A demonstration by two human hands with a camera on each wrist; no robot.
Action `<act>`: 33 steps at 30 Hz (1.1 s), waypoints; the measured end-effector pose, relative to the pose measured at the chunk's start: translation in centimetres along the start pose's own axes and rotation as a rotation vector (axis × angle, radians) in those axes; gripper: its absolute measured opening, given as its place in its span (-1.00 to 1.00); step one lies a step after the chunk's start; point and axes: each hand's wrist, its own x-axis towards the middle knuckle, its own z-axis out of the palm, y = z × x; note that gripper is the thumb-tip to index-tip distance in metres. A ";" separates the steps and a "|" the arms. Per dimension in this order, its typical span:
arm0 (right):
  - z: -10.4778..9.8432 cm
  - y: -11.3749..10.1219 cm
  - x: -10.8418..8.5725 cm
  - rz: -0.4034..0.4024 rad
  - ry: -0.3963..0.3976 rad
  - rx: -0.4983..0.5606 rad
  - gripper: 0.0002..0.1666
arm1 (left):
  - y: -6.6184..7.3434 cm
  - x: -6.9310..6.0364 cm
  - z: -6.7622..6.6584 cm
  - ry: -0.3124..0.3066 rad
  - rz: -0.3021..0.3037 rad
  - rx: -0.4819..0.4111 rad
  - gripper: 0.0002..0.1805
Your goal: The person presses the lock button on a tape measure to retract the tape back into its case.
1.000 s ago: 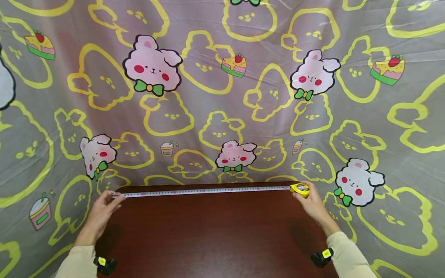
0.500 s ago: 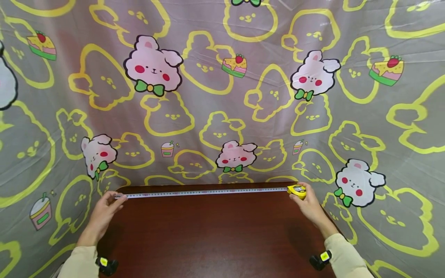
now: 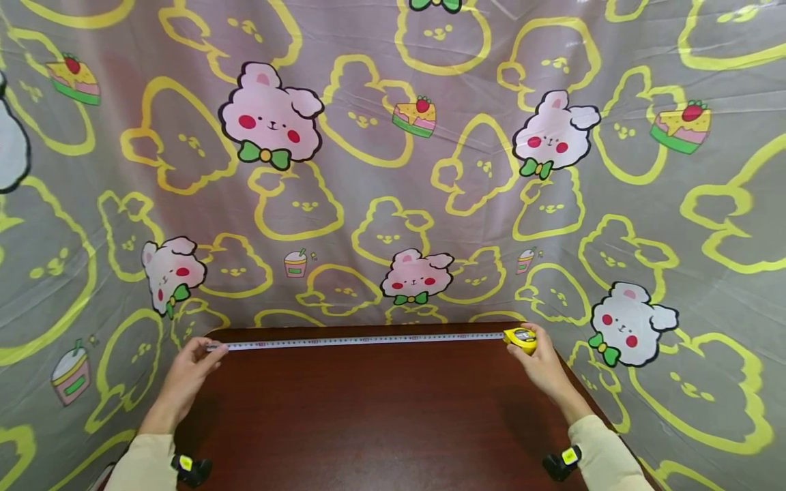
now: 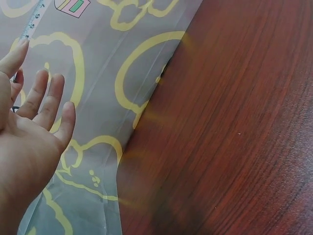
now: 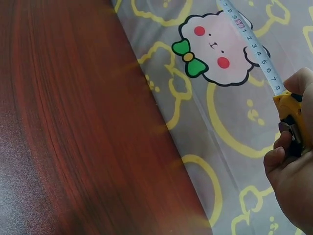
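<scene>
A yellow tape measure is gripped by my right hand on the right side of the head view. Its white blade stretches nearly level across to the left, where my left hand pinches the free end between thumb and forefinger. In the left wrist view the blade runs up from the thumb and forefinger, and the other fingers stay spread apart. The right wrist view has the yellow case partly hidden by the right hand, with the printed blade coming out of it.
A dark red-brown wooden table lies below the hands. Behind it and at both sides hangs a grey curtain with yellow outlines and rabbit faces. Each wrist carries a small black device, on the left and on the right.
My right hand has shifted left with the tape case, and my left hand slightly right, so the span of blade between them is a little shorter. Both hands keep their holds.
</scene>
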 end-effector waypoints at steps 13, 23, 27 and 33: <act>0.6 0.2 -0.1 -0.059 0.020 0.018 -0.29 | 0.6 -0.1 1.1 -0.001 0.017 0.087 -0.59; 1.6 0.1 0.1 -0.071 0.020 0.001 -0.33 | 0.8 -0.1 1.6 0.002 0.016 0.111 -0.56; 1.7 0.0 -0.1 -0.064 0.014 0.004 -0.33 | 0.8 -0.1 1.7 0.005 -0.002 0.106 -0.53; 1.8 0.0 -0.2 -0.062 0.012 0.013 -0.34 | 0.9 0.0 2.0 0.004 -0.002 0.091 -0.56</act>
